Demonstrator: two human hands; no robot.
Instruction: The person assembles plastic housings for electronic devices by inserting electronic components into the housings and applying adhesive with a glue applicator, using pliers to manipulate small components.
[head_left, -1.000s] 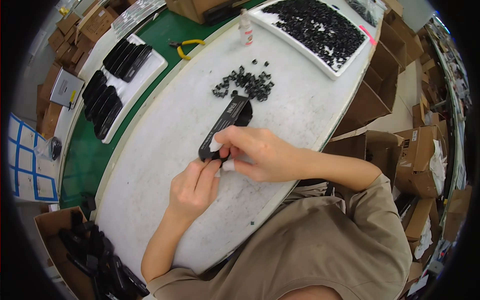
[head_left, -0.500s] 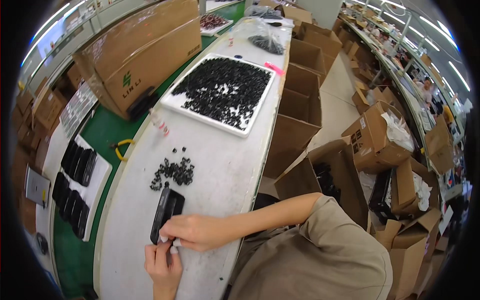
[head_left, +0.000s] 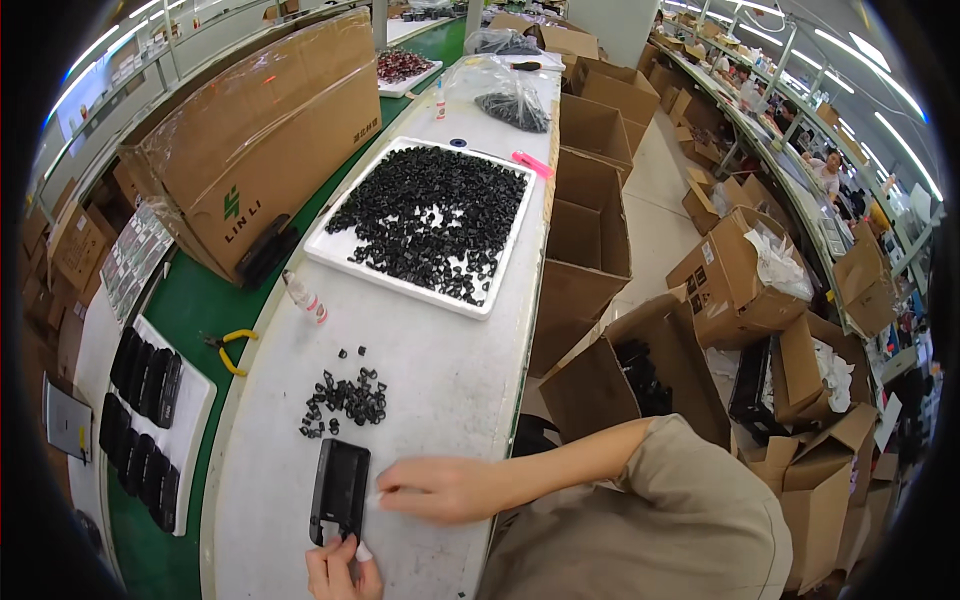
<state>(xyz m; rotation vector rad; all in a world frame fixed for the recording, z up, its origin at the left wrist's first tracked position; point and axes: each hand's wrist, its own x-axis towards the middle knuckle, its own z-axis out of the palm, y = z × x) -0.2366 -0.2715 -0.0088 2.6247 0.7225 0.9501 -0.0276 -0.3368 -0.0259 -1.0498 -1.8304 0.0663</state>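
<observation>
A long black plastic housing [head_left: 341, 485], hollow side up, lies on the white tabletop. At its near end my left hand [head_left: 343, 570] grips it, with fingers closed on the edge and a white cover on one fingertip. My right hand [head_left: 440, 489] is just right of the housing, apart from it. Motion smears its fingers, so whether anything is in them cannot be made out. Beyond the housing lies a loose pile of small black plastic parts [head_left: 350, 400].
A white tray [head_left: 400, 284] of many similar parts stands farther along the table [head_left: 440, 370]. Near it are a small bottle [head_left: 306, 299], a pink tool [head_left: 532, 164] and yellow-handled pliers [head_left: 237, 352]. At left a white board [head_left: 196, 425] holds black housings. Open cartons [head_left: 590, 235] line the right side.
My right hand has left the housing and moved right. The housing now shows its hollow side up, with my left hand still at its near end. The view has shifted slightly.
</observation>
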